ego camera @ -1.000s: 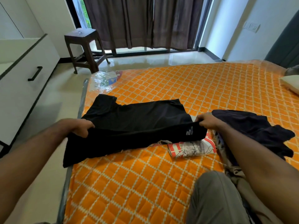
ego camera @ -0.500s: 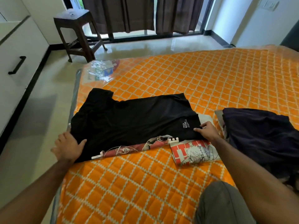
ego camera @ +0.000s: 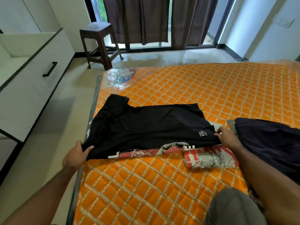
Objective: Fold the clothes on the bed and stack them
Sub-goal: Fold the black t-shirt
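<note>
A black T-shirt lies spread sideways on the orange quilted bed, folded lengthwise so a strip of its red and white print shows along the near edge. My left hand pinches its near left corner at the mattress edge. My right hand pinches its right end, beside a small white label. A folded red and white printed shirt lies just under and in front of my right hand. A dark navy garment lies crumpled to the right.
A clear plastic packet lies on the bed's far left corner. A dark wooden stool stands by the curtained window. White drawers line the left wall. My knee in grey trousers rests at the near right.
The shirt's near half was folded over onto the far half and laid flat. Both hands moved from holding the raised fold to pinching the shirt's left corner and right end.
</note>
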